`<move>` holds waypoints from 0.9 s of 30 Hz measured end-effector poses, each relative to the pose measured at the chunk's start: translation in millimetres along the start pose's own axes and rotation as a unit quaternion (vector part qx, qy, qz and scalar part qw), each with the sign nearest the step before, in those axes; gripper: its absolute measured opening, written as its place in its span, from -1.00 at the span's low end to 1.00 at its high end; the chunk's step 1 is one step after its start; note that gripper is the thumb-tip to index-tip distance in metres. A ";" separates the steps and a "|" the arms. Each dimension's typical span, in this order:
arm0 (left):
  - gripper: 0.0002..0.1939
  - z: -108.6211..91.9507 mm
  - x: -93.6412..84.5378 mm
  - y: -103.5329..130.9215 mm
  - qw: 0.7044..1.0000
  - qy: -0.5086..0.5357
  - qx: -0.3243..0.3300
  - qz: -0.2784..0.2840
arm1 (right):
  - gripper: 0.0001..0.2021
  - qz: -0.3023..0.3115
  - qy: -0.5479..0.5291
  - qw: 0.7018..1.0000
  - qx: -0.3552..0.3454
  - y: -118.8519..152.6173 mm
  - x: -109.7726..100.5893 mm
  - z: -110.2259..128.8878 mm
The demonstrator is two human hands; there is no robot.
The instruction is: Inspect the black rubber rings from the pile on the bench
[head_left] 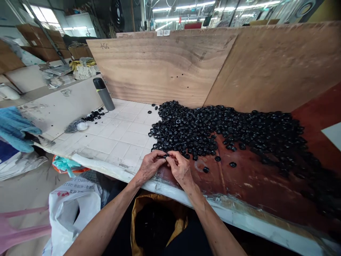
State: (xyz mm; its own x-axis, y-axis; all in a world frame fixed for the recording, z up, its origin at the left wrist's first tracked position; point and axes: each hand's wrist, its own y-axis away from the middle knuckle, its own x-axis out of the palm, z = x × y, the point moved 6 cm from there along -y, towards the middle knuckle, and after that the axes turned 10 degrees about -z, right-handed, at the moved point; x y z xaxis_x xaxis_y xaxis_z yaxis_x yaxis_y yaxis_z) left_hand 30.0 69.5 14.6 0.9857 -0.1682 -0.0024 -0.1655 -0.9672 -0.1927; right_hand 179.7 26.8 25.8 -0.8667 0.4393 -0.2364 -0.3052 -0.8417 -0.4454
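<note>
your left hand (152,165) and your right hand (180,168) pinch one small black piece (165,156) between their fingertips, low over the table's front edge (170,192), just in front of the big pile of black pieces (186,128), a yellow sack (138,213) open below

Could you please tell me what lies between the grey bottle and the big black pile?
The head view shows white tiles and, near the pile, a few loose black parts.
</note>
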 end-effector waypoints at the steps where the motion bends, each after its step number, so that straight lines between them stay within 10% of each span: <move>1: -0.78 -0.9 0.2 0.8 1.000 -0.007 0.006 -0.002 | -0.81 0.011 0.007 1.000 0.002 1.1 0.4 0.3; 6: -0.79 -2.5 0.1 4.6 0.999 -0.027 0.030 -0.006 | -0.76 0.034 -0.002 0.999 0.038 2.4 0.5 -6.5; 15: -0.58 15.7 -1.0 9.2 0.979 0.136 -0.155 0.002 | -0.83 0.022 -0.042 0.991 -0.126 1.3 1.4 11.2; 27: -0.75 5.3 -4.7 5.5 0.999 0.028 -0.031 -0.021 | -0.63 0.018 -0.087 0.971 0.222 6.6 9.0 -31.4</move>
State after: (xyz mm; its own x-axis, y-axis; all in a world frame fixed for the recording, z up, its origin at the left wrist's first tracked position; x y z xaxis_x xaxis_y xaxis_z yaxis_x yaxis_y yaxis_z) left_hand 24.7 66.0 8.3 0.9888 -0.1362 0.0603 -0.1274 -0.9832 -0.1311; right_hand 182.3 35.0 -6.4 -0.9216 0.3802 -0.0782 -0.3803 -0.9248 -0.0138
